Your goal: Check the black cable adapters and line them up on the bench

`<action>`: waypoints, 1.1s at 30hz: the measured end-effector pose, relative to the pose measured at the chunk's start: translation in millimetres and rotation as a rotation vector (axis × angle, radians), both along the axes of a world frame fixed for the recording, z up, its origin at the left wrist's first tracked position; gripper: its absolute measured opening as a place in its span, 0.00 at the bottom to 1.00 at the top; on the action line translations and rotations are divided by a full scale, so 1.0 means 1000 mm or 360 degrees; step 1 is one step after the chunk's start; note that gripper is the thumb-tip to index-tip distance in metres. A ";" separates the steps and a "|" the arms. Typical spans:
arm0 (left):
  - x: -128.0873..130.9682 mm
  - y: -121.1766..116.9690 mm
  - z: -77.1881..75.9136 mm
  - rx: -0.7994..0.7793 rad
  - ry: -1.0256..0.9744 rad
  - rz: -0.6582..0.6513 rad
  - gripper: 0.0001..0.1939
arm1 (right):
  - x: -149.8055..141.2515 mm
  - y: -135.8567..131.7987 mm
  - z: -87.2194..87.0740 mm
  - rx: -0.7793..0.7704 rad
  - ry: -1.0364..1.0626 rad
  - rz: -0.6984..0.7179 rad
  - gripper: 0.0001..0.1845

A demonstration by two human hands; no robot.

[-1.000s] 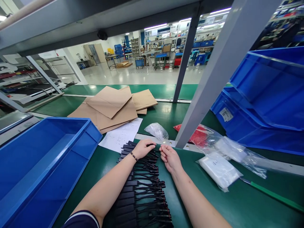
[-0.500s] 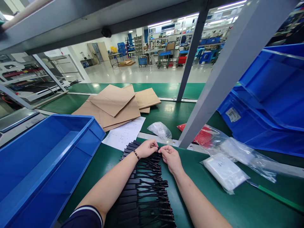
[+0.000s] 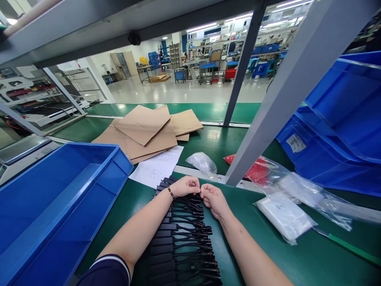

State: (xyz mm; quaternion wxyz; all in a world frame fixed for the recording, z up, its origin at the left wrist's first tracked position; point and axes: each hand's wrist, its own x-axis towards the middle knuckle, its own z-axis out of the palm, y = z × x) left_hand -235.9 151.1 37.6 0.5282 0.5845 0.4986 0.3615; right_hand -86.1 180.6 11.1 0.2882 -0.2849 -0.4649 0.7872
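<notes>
A long row of black modules (image 3: 162, 247) with short cables and connectors (image 3: 205, 230) lies on the green work surface. Over the row's far part, my left hand (image 3: 187, 186) is closed in a pinch, a beaded bracelet on its wrist. My right hand (image 3: 213, 198) pinches too, its fingertips almost meeting those of the left, just off the connector ends. Whatever sits between the fingertips is too small and covered to make out. Beyond the hands lies a clear bag of small pale pieces (image 3: 201, 162).
At left stands a blue bin (image 3: 62, 214). Brown cardboard sheets (image 3: 145, 131) overlap a white paper (image 3: 157, 167) behind the row. A grey post (image 3: 276, 95) rises at right, near a bag of red pieces (image 3: 258, 170), a white packet (image 3: 284, 216), a green-handled tool (image 3: 351, 248) and stacked blue bins (image 3: 342, 131).
The hands stay nearly in place, fingertips still together. A dark connector end seen between them before is now mostly covered. The whole view has shifted slightly.
</notes>
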 end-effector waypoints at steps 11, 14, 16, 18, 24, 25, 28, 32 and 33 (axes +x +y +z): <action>0.004 0.000 0.002 0.0104 0.0152 0.0176 0.12 | -0.002 -0.002 0.002 0.0086 -0.0094 -0.0145 0.13; 0.005 0.001 -0.002 0.0229 0.0255 0.0220 0.10 | 0.008 -0.005 0.019 0.0234 -0.0171 -0.0275 0.12; 0.006 0.001 -0.004 0.0309 0.0341 0.0235 0.08 | 0.031 -0.002 0.036 0.0365 -0.0222 -0.0380 0.11; 0.009 0.000 -0.005 0.0367 0.0430 0.0241 0.08 | 0.067 0.007 0.055 0.0593 -0.0413 -0.0507 0.07; 0.012 -0.008 0.013 0.0560 0.0651 0.0319 0.07 | 0.173 0.063 0.079 0.1123 -0.1918 -0.0745 0.07; 0.011 -0.011 0.019 0.0594 0.0672 0.0346 0.07 | 0.178 0.074 0.077 0.1106 -0.1964 -0.0732 0.08; 0.002 -0.031 0.042 0.0706 0.0761 0.0448 0.08 | 0.174 0.102 0.068 0.1149 -0.1988 -0.0743 0.08; -0.017 -0.087 0.068 0.0828 0.0873 0.0672 0.10 | 0.153 0.124 0.058 0.1255 -0.1942 -0.0814 0.11; -0.022 -0.105 0.071 0.0816 0.0873 0.0752 0.10 | 0.150 0.127 0.056 0.1272 -0.1933 -0.0814 0.12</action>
